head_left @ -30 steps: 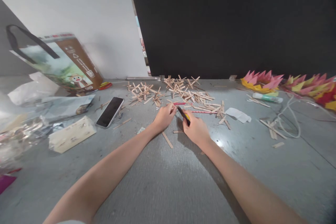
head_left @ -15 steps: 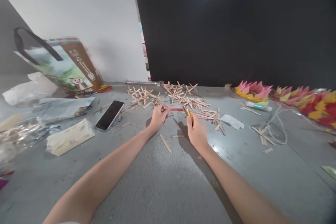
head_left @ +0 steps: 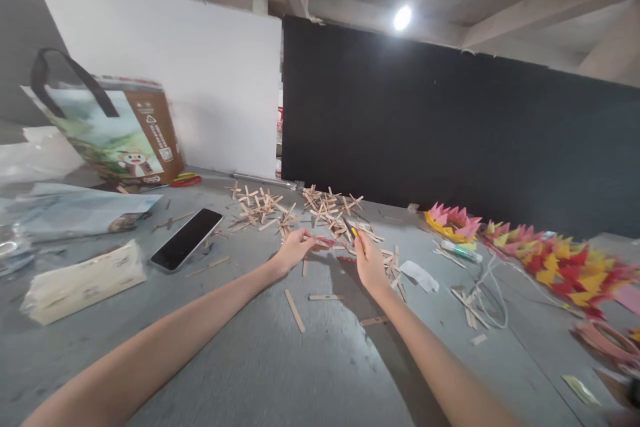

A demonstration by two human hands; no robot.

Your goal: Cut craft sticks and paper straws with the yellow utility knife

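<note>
My left hand (head_left: 296, 248) is closed in a pinch on the end of a thin red strip (head_left: 326, 242), which reaches toward my other hand. The strip's exact kind is too small to make out. My right hand (head_left: 371, 261) is wrapped round a utility knife (head_left: 355, 232) with a yellow and black handle, its tip pointing up and left, close to the strip. Just beyond both hands lies a pile of wooden craft sticks (head_left: 325, 205), many joined in crosses. Nearer to me, loose craft sticks (head_left: 295, 311) lie flat on the grey table (head_left: 240, 353).
To the left are a phone (head_left: 187, 240), a tissue pack (head_left: 85, 282) and a printed bag (head_left: 120, 133). Scissors (head_left: 186, 179) lie beside the bag. At right are paper crowns (head_left: 453, 222), a glue stick (head_left: 461, 251), a white cable (head_left: 504, 300) and pink tape (head_left: 607, 341). Upright panels stand behind.
The head view has tilted up and turned slightly right, showing the ceiling and the pink tape. Both hands keep their grips, and the knife remains close to the red strip.
</note>
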